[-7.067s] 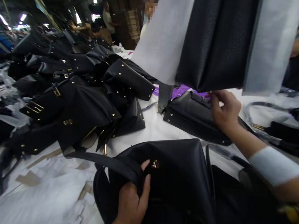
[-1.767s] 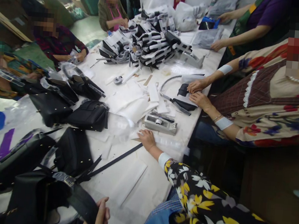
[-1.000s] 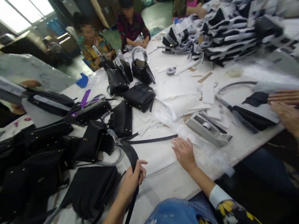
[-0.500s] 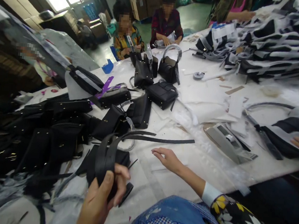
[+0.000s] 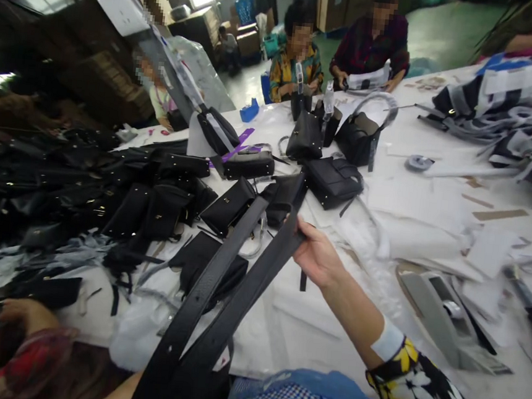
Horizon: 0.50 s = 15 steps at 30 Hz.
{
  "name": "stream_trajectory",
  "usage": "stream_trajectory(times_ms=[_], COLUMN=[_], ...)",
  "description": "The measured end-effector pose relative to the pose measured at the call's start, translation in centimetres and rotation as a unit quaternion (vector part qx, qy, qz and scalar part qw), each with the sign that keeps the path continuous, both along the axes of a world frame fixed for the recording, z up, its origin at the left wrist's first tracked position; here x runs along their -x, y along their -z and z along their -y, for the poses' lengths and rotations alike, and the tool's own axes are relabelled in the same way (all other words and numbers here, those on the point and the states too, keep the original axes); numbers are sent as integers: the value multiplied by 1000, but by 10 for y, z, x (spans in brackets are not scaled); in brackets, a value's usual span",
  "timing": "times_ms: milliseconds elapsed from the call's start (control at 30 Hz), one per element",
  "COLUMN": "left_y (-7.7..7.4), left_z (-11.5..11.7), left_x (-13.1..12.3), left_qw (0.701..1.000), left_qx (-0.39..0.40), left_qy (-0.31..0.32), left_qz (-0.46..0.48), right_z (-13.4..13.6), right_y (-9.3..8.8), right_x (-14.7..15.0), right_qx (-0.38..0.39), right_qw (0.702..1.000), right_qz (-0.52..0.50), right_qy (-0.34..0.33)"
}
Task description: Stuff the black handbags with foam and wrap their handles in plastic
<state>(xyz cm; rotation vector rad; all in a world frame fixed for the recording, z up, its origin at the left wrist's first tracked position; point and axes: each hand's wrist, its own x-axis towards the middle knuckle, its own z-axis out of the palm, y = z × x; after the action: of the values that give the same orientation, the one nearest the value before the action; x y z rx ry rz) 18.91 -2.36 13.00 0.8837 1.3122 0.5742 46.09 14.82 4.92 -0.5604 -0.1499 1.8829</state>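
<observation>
My right hand (image 5: 314, 253) pinches one black strap (image 5: 259, 283) near its upper end, above the table. A second strap length (image 5: 216, 263) runs beside it, and both slant down toward the lower left. At the bottom edge only a bit of my left hand or wrist (image 5: 121, 392) shows; its fingers are hidden behind the straps. Beyond the straps lies a small black bag (image 5: 206, 269). Another black bag (image 5: 230, 206) with a gold-coloured fitting rests farther back.
Black bags (image 5: 130, 209) are heaped at left, beside a co-worker's hand (image 5: 27, 315). A grey tape dispenser (image 5: 442, 314) stands at right. Wrapped straps and bags (image 5: 501, 114) pile up at far right. Co-workers sit across the white table (image 5: 329, 329).
My right hand has moved from beside the straps to gripping one. The straps, looped over my left hand before, now stretch diagonally. My left hand dropped toward the bottom edge; the view swung left.
</observation>
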Motion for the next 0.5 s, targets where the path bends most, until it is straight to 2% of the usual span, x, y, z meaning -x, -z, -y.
stream_trajectory(times_ms=[100,167,233,300,367,433,500], left_y=[-2,9,30,52,69,77,77], left_z=[4,1,-5,-9,-10,-11,-11], left_x=[-1,0,6,16,29,43,56], left_qw=[992,963,924,910,909,909,910], left_qx=[-2,-31,-74,-93,-86,-82,-91], left_qy=[-50,-92,-113,-110,-106,-101,-89], left_qz=[-115,-252,-358,-389,-394,-397,-394], right_z=[-21,-23,-17,-8,2,12,22], right_y=[33,54,71,82,89,92,92], right_x=[-32,-52,-66,-76,-81,-83,-83], right_qx=[-6,-12,-21,-32,-43,-53,-64], right_qw=[995,992,989,985,981,977,973], right_qz=[89,118,138,160,179,195,206], right_qy=[43,48,53,60,67,73,77])
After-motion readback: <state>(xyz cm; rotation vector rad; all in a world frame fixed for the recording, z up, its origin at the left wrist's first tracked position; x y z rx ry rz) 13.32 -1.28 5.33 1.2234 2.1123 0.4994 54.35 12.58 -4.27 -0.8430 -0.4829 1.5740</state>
